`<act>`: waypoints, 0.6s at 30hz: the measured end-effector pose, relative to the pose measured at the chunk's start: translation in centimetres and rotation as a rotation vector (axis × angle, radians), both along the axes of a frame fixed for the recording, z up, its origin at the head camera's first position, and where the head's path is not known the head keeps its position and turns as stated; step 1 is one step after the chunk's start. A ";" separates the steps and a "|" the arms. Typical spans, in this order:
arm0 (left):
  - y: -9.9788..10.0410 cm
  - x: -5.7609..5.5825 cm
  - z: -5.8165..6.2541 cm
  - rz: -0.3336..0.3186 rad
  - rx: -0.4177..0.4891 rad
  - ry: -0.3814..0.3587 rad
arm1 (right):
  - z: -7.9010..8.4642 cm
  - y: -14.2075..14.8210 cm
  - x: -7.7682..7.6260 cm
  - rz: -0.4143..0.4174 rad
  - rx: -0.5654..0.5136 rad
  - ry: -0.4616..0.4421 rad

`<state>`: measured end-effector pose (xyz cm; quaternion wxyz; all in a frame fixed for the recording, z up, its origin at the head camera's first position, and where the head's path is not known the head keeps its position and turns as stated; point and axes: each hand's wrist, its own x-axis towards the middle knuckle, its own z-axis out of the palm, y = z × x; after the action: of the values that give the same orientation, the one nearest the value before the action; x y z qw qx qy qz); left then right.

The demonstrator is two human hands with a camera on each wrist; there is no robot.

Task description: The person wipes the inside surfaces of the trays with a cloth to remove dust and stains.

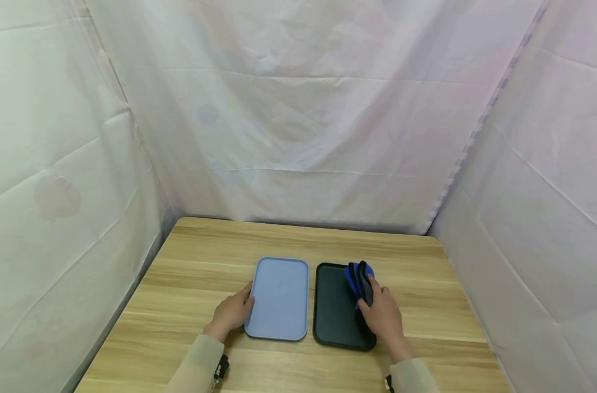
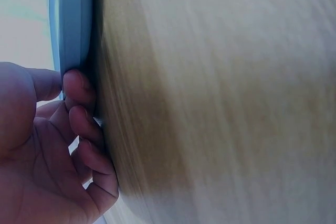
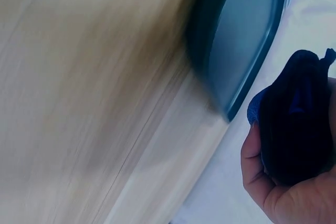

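Observation:
A light blue tray (image 1: 279, 299) lies on the wooden table, and my left hand (image 1: 232, 311) grips its left edge. In the left wrist view the thumb of my left hand (image 2: 47, 150) reaches over the tray's rim (image 2: 76, 19), with curled fingers at its underside near the tabletop. My right hand (image 1: 383, 314) holds a folded blue-and-black fabric item (image 1: 361, 281) above the right side of a dark green tray (image 1: 335, 311). In the right wrist view my right hand (image 3: 294, 198) wraps around this soft, dark item (image 3: 296, 124); its exact kind cannot be told.
The two trays lie side by side with a narrow gap, on a light wood-grain table (image 1: 205, 256). White cloth hangs (image 1: 298, 120) behind the table and along both sides. The dark green tray's corner (image 3: 241, 51) shows in the right wrist view.

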<state>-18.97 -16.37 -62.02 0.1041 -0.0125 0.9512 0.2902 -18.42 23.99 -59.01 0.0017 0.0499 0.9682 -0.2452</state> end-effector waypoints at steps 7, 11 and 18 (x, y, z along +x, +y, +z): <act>0.1 0.0 0.1 0.001 0.003 -0.003 | -0.1 -2.8 0.5 0.050 -0.009 0.034; 0.1 0.0 0.4 -0.001 0.004 0.000 | -0.1 -4.4 0.8 0.077 -0.015 0.053; 0.0 0.1 0.1 0.002 0.006 0.006 | 0.0 -7.0 0.8 0.121 -0.006 0.083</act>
<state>-18.86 -16.33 -61.96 0.1010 -0.0125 0.9507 0.2930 -17.62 16.97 -59.00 -0.0235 -0.0190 0.9679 -0.2495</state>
